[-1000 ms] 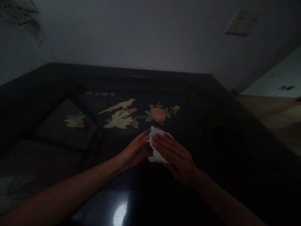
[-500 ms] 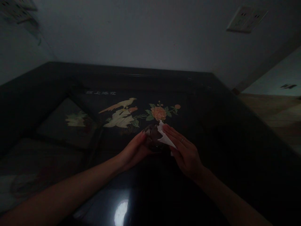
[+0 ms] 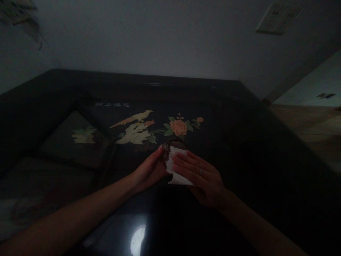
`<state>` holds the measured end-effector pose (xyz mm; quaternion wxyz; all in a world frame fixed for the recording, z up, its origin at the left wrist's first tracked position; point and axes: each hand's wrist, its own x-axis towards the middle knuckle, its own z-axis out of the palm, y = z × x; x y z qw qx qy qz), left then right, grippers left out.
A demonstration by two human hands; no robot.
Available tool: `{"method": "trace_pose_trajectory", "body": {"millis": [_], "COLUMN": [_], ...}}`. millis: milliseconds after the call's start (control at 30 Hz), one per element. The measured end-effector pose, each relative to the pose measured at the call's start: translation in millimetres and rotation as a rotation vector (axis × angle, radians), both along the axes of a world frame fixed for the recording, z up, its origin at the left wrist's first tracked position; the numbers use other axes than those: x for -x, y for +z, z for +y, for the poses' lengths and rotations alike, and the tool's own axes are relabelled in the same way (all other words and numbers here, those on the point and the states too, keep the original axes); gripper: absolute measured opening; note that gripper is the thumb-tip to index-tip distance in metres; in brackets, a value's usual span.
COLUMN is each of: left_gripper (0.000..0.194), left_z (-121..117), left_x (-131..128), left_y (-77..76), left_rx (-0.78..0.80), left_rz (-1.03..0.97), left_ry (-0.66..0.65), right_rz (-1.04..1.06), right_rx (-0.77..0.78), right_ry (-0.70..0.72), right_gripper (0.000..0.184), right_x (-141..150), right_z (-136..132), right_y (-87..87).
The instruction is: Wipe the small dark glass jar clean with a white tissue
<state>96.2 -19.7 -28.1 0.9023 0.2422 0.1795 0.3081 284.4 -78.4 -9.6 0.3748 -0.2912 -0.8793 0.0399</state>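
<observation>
My left hand (image 3: 150, 169) is closed round the left side of a dark, see-through glass object (image 3: 165, 148), round in outline; its exact kind is hard to make out in the dim light. Over the near right side of it lies a white paper tissue (image 3: 177, 177), which my right hand (image 3: 204, 176) presses against the glass with its fingers laid across. A ring shows on one finger of that hand. Much of the glass object is covered by the tissue and fingers.
Beneath my hands is a glossy black tabletop (image 3: 226, 117) with an inlaid bird (image 3: 138, 116) and flower (image 3: 178, 127). Behind it stands a pale wall (image 3: 160, 39) with a socket plate (image 3: 278, 18). Wooden floor (image 3: 306, 122) shows at the right.
My right hand has moved left and slightly down with the tissue, from the right edge of the glass object onto its near face. My left hand stays round its left side.
</observation>
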Motion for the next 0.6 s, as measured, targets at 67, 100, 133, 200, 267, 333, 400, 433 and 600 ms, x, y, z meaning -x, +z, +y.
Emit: {"method": "trace_pose_trajectory", "body": {"millis": [67,100,133,200,267,333,400,433,600], "left_gripper": [0.041,0.037,0.032,0.027,0.032,0.040,0.043,0.041,0.033], "left_z": [-1.2,-1.8,-2.6,-4.3,-6.1,-7.7,-8.6,-8.6,-5.1], "left_x": [-1.7,-2.8,-3.8,-5.5,-6.3,-6.1,-5.1,-4.5,-1.1], "left_y": [2.2,3.0,3.5,3.6,2.9,2.0,1.5,1.5,2.3], "left_rx": [-0.023,-0.029,-0.030,-0.039,-0.078,-0.124,-0.140,-0.135,-0.038], "left_rz": [0.027,0.044,0.060,0.080,0.080,0.077,0.068,0.062,-0.009], "left_ry": [-0.001,0.008,0.023,0.059,0.073,0.066,0.055,0.051,0.040], "right_rz": [-0.037,-0.047,-0.054,-0.056,-0.042,-0.007,0.030,0.045,0.117], "right_rx": [0.014,0.021,0.029,0.045,0.060,0.079,0.094,0.100,0.077], "right_ry": [0.002,-0.006,-0.022,-0.068,-0.123,-0.181,-0.219,-0.231,-0.226], "right_gripper": [0.046,0.046,0.047,0.048,0.050,0.051,0.053,0.054,0.057], "right_x": [1.5,2.3,3.0,3.9,3.9,2.9,1.4,0.7,-0.8], "right_z": [0.3,0.5,0.7,1.1,1.7,2.3,2.9,3.1,3.7], "right_y": [-1.0,-1.1,-1.0,-0.8,-1.4,-3.2,-5.9,-7.3,-10.4]}}
